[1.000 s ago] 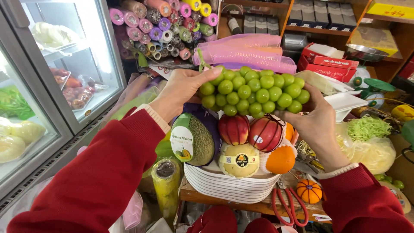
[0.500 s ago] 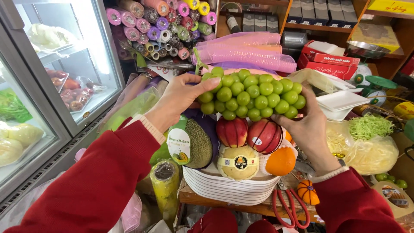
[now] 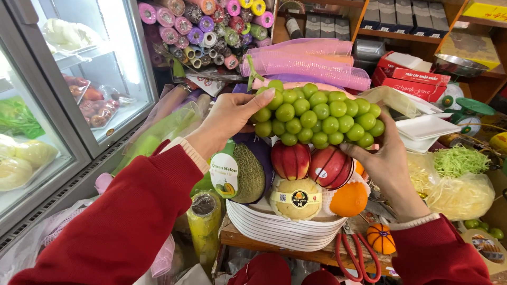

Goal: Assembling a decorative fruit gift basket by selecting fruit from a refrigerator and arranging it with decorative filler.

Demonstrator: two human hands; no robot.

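Basically nothing's moved since a second ago: left hand (image 3: 232, 119) and right hand (image 3: 388, 161) still clasp the green grape bunch (image 3: 319, 116), mid-frame above the white basket (image 3: 280, 227), so placement isn't settled.

Glass-door fridge (image 3: 79, 79) at left, rolled wrapping paper (image 3: 211, 26) above, red scissors (image 3: 355, 258) below, green scale (image 3: 467, 113) at right.
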